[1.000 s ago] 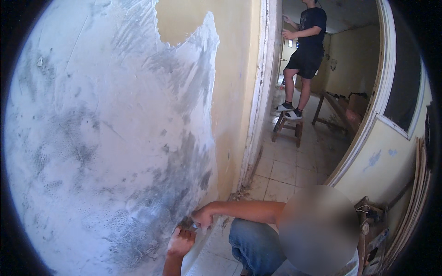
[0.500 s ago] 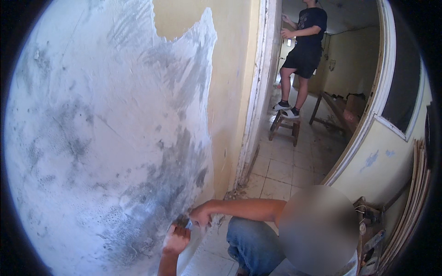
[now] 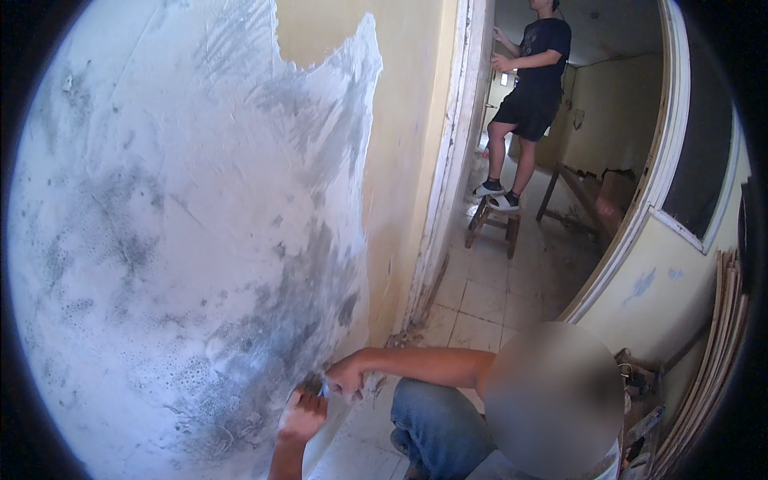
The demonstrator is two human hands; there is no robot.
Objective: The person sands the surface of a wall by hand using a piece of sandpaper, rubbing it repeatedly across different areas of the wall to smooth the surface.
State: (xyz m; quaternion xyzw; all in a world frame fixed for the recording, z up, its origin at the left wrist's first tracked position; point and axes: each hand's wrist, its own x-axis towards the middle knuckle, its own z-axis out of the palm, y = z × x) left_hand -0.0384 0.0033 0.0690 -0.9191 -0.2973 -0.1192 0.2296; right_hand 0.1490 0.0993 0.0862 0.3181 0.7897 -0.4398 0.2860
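Low on the patchy white and grey wall, my left hand is closed in a fist, its forearm rising from the lower edge. Just above and to its right, my right hand is closed too, with the arm reaching across from the right. Both hands are close together against the wall surface. A small, thin, bluish-grey thing shows between them; its kind is too small to make out. The fingers mostly hide whatever each hand grips.
A bent knee in blue jeans is under the right forearm; blurring hides the area beside it. Through the doorway, a person in dark clothes stands on a wooden stool. Thin wooden strips lean at the far right. Pale tiles cover the floor.
Both hands have shifted slightly left, still closed and close together at the wall. The view has tilted a little. The person on the stool has barely moved.
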